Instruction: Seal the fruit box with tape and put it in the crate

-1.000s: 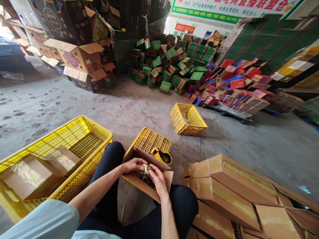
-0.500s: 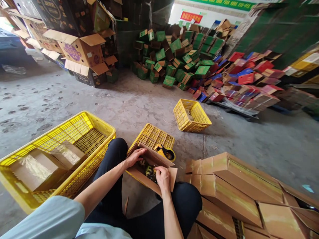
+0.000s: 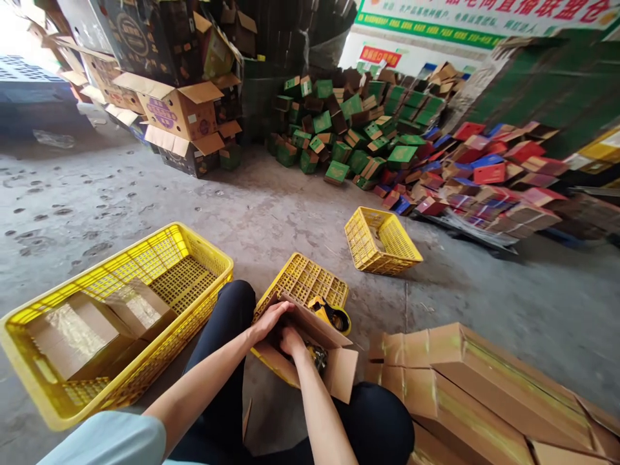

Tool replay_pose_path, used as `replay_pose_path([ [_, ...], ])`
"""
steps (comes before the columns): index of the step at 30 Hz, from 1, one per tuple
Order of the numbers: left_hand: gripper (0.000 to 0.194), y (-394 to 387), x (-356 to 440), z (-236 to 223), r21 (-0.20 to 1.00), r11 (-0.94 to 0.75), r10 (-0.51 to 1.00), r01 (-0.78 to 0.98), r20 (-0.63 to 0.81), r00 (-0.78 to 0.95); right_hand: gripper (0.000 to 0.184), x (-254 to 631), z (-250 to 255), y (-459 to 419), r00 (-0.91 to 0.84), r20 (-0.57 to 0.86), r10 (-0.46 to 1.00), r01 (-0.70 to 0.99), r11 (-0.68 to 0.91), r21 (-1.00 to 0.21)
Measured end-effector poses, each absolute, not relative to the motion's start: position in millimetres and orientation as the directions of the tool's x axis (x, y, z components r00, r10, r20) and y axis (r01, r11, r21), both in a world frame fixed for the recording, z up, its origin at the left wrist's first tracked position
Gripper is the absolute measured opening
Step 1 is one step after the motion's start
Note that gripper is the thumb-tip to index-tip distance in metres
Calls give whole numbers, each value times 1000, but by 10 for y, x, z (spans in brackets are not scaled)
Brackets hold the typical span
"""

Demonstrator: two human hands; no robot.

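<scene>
An open cardboard box [image 3: 341, 374] with raised flaps rests on an upturned yellow crate [image 3: 310, 279] between my knees. My left hand [image 3: 271, 321] holds the box's left end, fingers lying together along the flap. Down inside the box is my right hand [image 3: 292, 340]; its fingers are hidden, so what it touches does not show. Dark, mottled green-yellow items [image 3: 318, 356] lie in the box, partly covered by my right wrist. Behind the box, a yellow tape dispenser [image 3: 329, 314] sits on the crate.
At left, a long yellow crate [image 3: 225, 271] holds taped cartons [image 3: 72, 332]. Another yellow crate [image 3: 382, 242] stands ahead. Flattened cardboard [image 3: 508, 381] is stacked at right. Piles of green boxes [image 3: 339, 171] and red boxes [image 3: 489, 173] lie farther back, with stacked cartons [image 3: 181, 116] at back left.
My right hand has moved left and deeper into the box, from the items near its right end. My left hand stays at the left end. The whole view has shifted slightly.
</scene>
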State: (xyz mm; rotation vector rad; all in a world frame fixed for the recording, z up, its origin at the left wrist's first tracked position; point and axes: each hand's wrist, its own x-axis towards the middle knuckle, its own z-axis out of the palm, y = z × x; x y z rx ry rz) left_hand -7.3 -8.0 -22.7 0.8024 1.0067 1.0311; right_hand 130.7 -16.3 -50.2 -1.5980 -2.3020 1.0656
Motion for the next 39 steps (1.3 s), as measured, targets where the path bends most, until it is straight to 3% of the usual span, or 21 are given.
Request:
replay_pose_path([
  [2, 45, -70, -81, -247, 890, 324, 944, -320, -280, 176, 25, 1486, -425, -220, -414, -268, 870, 731, 142, -668],
  [6, 51, -111, -70, -300, 855, 392, 916, -339, -327, 234, 40, 1893, -126, -476, -338, -195, 921, 608, 56, -792],
  [8, 58, -158, -51, -322, 815, 474, 868, -333, -367, 335, 47, 2027, 50, -630, -260, -174, 950, 308, -89, -947],
  [10, 64, -209, -27, -331, 735, 608, 745, -300, -399, 535, 58, 2107, 203, -762, -207, -204, 957, 64, -195, -979],
  [12, 64, -252, -3, -326, 665, 703, 598, -254, -359, 716, 66, 2164, 314, -855, -170, -233, 958, -54, -245, -968],
  [14, 60, -278, 17, -310, 653, 711, 551, -261, -286, 784, 63, 2224, 377, -907, -160, -245, 956, -76, -259, -963],
  [18, 57, -288, 47, -291, 690, 638, 650, -341, -245, 720, 47, 2327, 372, -918, -171, -215, 962, -118, -236, -965],
  [21, 55, -287, 48, -300, 721, 575, 727, -386, -234, 646, 51, 2318, 298, -894, -140, -210, 968, -189, -234, -954],
  [24, 56, -294, 28, -307, 756, 505, 790, -417, -211, 575, 56, 2260, 188, -890, -37, -253, 967, -150, -255, -955],
  [32, 63, -318, 37, -359, 821, 435, 813, -370, -181, 553, 70, 2295, -154, -896, 141, -263, 954, -133, -245, -960],
  [35, 71, -312, 63, -381, 824, 432, 826, -368, -197, 528, 66, 2360, -220, -870, 159, -252, 955, -72, -243, -967],
  [39, 58, -298, 86, -346, 800, 451, 835, -396, -221, 504, 61, 2444, -243, -824, 154, -253, 955, 1, -256, -967],
])
